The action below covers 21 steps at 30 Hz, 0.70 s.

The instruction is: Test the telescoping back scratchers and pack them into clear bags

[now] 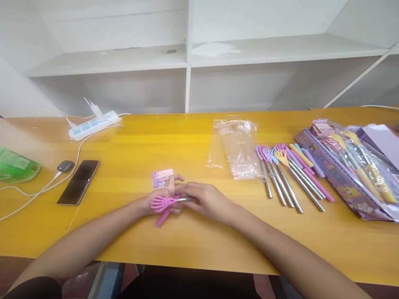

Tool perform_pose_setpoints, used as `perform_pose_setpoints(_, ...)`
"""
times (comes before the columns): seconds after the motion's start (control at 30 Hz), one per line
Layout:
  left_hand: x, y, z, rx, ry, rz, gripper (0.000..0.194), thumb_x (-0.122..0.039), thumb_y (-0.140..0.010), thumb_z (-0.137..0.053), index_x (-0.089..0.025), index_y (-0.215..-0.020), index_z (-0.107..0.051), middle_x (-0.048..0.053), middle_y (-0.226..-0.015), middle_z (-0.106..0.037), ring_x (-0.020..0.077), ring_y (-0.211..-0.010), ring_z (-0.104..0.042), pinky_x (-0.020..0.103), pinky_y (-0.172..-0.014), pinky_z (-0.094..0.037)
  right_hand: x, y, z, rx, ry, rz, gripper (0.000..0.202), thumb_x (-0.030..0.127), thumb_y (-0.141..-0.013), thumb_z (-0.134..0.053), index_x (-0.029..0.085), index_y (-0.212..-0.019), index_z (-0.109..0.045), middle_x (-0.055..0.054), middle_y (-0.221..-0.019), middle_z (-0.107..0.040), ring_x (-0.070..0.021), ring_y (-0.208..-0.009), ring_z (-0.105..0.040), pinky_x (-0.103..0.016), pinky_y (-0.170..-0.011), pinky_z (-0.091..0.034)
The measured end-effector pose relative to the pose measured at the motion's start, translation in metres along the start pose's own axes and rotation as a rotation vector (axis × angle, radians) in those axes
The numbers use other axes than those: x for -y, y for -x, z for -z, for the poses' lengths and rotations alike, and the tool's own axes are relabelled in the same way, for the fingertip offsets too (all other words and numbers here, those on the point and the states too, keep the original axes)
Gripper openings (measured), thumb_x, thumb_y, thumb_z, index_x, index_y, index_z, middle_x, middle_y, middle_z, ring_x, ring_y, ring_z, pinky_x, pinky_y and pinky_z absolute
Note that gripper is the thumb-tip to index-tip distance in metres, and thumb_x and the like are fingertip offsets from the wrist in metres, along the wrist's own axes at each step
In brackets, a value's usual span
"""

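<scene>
A pink back scratcher with a hand-shaped head point(160, 204) and a short metal rod lies across my palm. My right hand point(208, 200) is closed with its fingertips on the rod. My left hand point(151, 202) is curled beneath the scratcher, its index finger sticking out, and a pink handle sleeve point(163, 218) pokes out below it. The fingers of both hands meet and partly hide each other, so the sleeve's other end is out of sight. Just behind the left hand are small printed cards point(162, 177) on the table.
Clear plastic bags point(240, 149) lie at the back. Right of them are several back scratchers with metal rods point(284, 177), coloured sleeves point(314, 161) and a purple box point(345, 184) bearing wrapped scratchers. Leftward are a phone point(79, 182), a power strip point(94, 125), a cable and a green package point(2, 162).
</scene>
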State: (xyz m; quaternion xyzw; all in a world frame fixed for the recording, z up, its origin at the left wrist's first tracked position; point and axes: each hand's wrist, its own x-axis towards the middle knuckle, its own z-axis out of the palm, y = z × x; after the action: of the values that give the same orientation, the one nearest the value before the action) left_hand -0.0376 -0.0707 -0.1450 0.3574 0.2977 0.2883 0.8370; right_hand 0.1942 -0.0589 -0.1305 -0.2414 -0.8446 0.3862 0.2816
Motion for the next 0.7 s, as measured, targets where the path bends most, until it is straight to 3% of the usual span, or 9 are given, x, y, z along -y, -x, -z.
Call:
perform_pose_setpoints(0.1,0.0,0.004,-0.002,0.055,0.019,0.035,0.073,-0.018,-0.065,-0.075,-0.032,-0.129,-0.045,-0.002,-0.093,-0.064,0.0071,-0.055,-0.042,0.022,-0.056,-0.028,-0.008,0.004,0.001,0.057,0.146,0.052,0.03,0.028,-0.11,-0.061,0.028,-0.136,-0.076,-0.007,-0.129,-0.081,-0.0207,-0.109,-0.078,-0.032,-0.094,-0.058)
perform_pose_setpoints(0.2,0.0,0.007,-0.006,0.121,0.043,0.068,0.078,-0.018,-0.063,-0.073,-0.031,-0.133,-0.04,-0.002,-0.092,-0.064,0.008,-0.055,-0.044,0.022,-0.055,-0.029,-0.013,0.006,0.002,0.093,0.251,0.069,0.024,0.031,-0.112,-0.06,0.026,-0.128,-0.076,-0.005,-0.125,-0.082,-0.0189,-0.1,-0.08,-0.029,-0.083,-0.058)
perform_pose_setpoints(0.37,0.001,0.007,-0.007,0.114,0.06,0.065,0.064,-0.03,-0.077,-0.073,-0.032,-0.132,-0.042,0.001,-0.101,-0.067,0.0123,-0.057,-0.051,0.023,-0.052,-0.035,-0.008,0.005,0.0,0.21,0.379,0.07,0.023,0.03,-0.112,-0.057,0.022,-0.128,-0.071,-0.006,-0.118,-0.084,-0.0194,-0.087,-0.079,-0.03,-0.075,-0.055)
perform_pose_setpoints(0.47,-0.002,0.004,-0.005,0.102,0.045,0.12,0.05,-0.039,-0.087,-0.072,-0.03,-0.13,-0.047,0.001,-0.095,-0.068,0.0125,-0.053,-0.05,0.023,-0.049,-0.037,0.0,0.004,0.009,0.236,0.456,0.087,0.024,0.029,-0.113,-0.054,0.021,-0.127,-0.07,-0.008,-0.116,-0.083,-0.0191,-0.08,-0.076,-0.031,-0.072,-0.052)
perform_pose_setpoints(0.6,-0.006,-0.001,-0.005,0.098,-0.007,0.157,0.035,-0.037,-0.092,-0.076,-0.018,-0.118,-0.062,0.005,-0.085,-0.072,0.0075,-0.045,-0.043,0.022,-0.045,-0.032,0.001,0.005,0.028,0.141,0.345,0.05,0.024,0.028,-0.11,-0.054,0.022,-0.128,-0.07,-0.007,-0.113,-0.083,-0.0185,-0.083,-0.074,-0.031,-0.077,-0.052)
perform_pose_setpoints(0.7,-0.008,-0.002,-0.006,0.054,-0.012,0.1,0.033,-0.037,-0.097,-0.079,-0.011,-0.116,-0.072,0.007,-0.084,-0.071,0.005,-0.05,-0.04,0.021,-0.047,-0.029,-0.007,0.005,0.038,-0.085,0.195,0.013,0.019,0.029,-0.108,-0.058,0.023,-0.116,-0.074,-0.005,-0.099,-0.081,-0.019,-0.082,-0.072,-0.031,-0.077,-0.051)
